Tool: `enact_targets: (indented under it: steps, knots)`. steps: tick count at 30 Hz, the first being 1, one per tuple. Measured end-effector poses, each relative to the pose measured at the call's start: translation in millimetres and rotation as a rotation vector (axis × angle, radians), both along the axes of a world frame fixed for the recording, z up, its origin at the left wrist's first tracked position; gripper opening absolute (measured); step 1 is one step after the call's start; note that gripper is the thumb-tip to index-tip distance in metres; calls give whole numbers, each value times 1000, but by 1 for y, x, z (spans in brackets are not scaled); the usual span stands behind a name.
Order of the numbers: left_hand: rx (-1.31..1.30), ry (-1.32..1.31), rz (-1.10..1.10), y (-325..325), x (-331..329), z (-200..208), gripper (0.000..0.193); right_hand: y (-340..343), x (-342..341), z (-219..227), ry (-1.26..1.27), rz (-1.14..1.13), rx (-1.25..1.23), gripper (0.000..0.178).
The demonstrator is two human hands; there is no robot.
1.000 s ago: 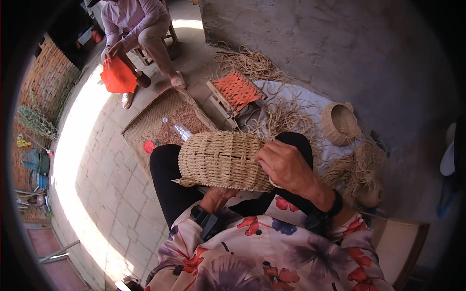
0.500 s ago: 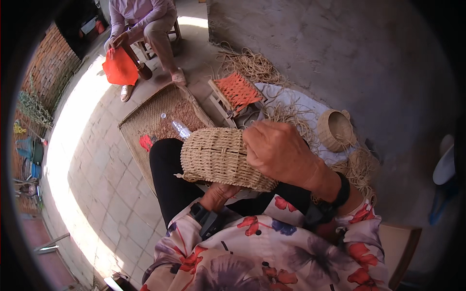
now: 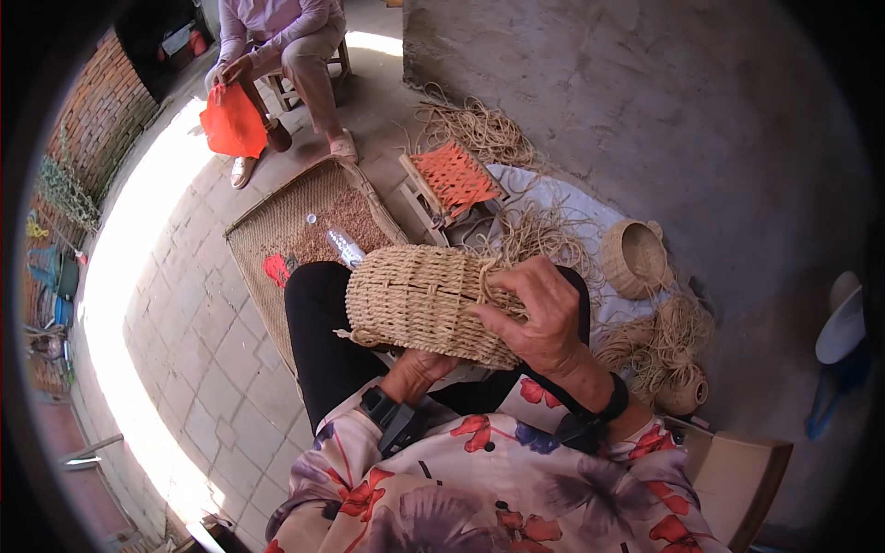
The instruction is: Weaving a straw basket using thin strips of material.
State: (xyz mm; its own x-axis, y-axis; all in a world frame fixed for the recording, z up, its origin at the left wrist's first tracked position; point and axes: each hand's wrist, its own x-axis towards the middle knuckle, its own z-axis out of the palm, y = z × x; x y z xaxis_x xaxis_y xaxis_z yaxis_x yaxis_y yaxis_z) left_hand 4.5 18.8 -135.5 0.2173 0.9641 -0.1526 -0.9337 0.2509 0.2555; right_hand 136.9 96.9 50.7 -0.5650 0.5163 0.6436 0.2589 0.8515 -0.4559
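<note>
Weaving on my lap, I steady a half-made straw basket [image 3: 419, 300] across my knees in a paved yard. Far left, sunlight washes the paving; a seated person at the top holds an orange bag [image 3: 232, 122] beside a flat woven tray [image 3: 277, 230] on the ground. My left hand [image 3: 417, 370] sits under the basket, mostly hidden, so I cannot tell how its fingers lie. My right hand [image 3: 535, 313] curls over the basket's right end, fingers pressed together on the rim where loose straw ends [image 3: 530, 235] stick up. I judge the step in hand to be working the open edge; the next move calls for a firm hold below while 1 strand is drawn tight. Right of me lie a small finished basket [image 3: 634, 258] and coils of straw [image 3: 659, 341].
</note>
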Motion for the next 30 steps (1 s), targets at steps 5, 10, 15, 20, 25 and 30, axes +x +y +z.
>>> enact_targets:
  steps: [5, 10, 15, 20, 25, 30]
  knots:
    - [-38, 63, 54, -2, 2, 4, 52, 3, 0, 0, -43, 19, 55, 14]
    - [-91, -79, 35, -5, -6, 7, 52, 3, 12, 47, 69, -22, 63, 7]
    - [-87, -60, 137, -8, -6, 7, 57, -4, 4, 33, 495, 123, -486, 17]
    - [-82, -105, 135, -9, -8, 4, 58, 3, 22, 30, 561, 292, -947, 29]
    - [-50, -122, 138, -7, -6, 13, 57, 6, 10, 11, -8, 185, -325, 17]
    - [-119, -130, 128, -7, -5, 16, 58, 8, 3, -7, -79, 192, -376, 18]
